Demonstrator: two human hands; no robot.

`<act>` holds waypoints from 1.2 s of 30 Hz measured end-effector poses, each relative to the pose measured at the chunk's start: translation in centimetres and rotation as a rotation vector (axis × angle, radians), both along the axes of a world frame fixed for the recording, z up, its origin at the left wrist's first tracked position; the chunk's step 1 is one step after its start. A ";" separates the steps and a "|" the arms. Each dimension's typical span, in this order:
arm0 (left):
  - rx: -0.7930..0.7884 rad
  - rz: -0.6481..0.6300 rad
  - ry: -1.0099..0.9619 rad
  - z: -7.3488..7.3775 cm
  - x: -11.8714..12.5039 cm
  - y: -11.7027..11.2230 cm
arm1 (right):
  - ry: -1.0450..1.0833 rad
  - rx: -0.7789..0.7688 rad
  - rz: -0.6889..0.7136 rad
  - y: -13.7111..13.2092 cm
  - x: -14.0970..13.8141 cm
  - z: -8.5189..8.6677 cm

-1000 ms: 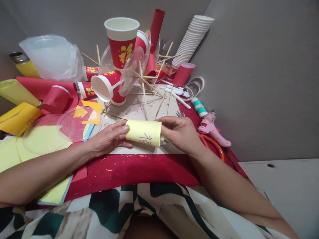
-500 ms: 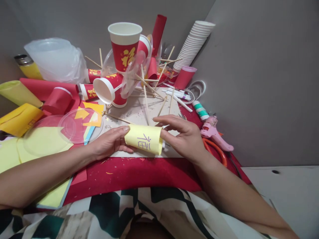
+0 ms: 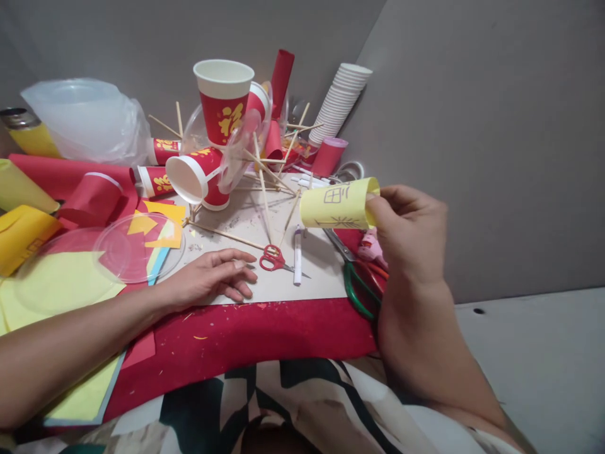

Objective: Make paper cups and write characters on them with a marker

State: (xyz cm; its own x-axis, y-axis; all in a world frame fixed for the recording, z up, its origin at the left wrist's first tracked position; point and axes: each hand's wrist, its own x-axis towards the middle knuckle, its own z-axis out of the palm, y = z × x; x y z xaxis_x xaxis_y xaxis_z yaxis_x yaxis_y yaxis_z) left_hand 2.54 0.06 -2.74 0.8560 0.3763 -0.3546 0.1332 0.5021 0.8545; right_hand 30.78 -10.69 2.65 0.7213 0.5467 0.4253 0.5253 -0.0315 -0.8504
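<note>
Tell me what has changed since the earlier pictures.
The left hand has let go of the yellow paper tube and is now open and low over the white board. The right hand alone grips the tube, lifted and carried to the right, its writing turned. The red-handled scissors and white pen are now in plain view. The cup structure stands as before.
</note>
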 end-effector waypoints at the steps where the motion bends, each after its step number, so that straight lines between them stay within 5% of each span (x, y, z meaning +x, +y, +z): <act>1: 0.017 -0.020 0.005 0.0 0.0 -0.1 | -0.019 -0.042 -0.017 0.0 0.5 0.3; 8: 0.156 -0.099 0.020 -0.1 -0.2 -0.5 | -0.254 -0.425 -0.137 1.7 5.1 2.3; 18: 0.185 -0.125 0.028 -0.5 -0.2 -0.4 | -0.337 -0.797 -0.156 6.5 9.7 1.1; 23: 0.172 -0.126 0.038 -0.6 -0.3 -0.4 | -0.343 -0.728 -0.140 6.3 10.1 1.0; 31: 0.192 -0.142 0.047 -0.6 -0.3 -0.3 | -0.391 -0.356 -0.184 2.4 8.3 1.2; 36: 0.181 -0.157 0.077 -0.3 -0.3 -0.3 | -0.395 -0.326 -0.163 0.3 8.1 0.2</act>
State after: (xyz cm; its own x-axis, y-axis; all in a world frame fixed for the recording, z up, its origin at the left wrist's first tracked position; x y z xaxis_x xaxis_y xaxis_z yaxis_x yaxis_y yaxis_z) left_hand 2.24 -0.22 -3.03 0.8819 0.3044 -0.3599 0.2654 0.3102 0.9129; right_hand 38.87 -10.36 2.88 0.6273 0.5901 0.5081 0.7694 -0.3690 -0.5213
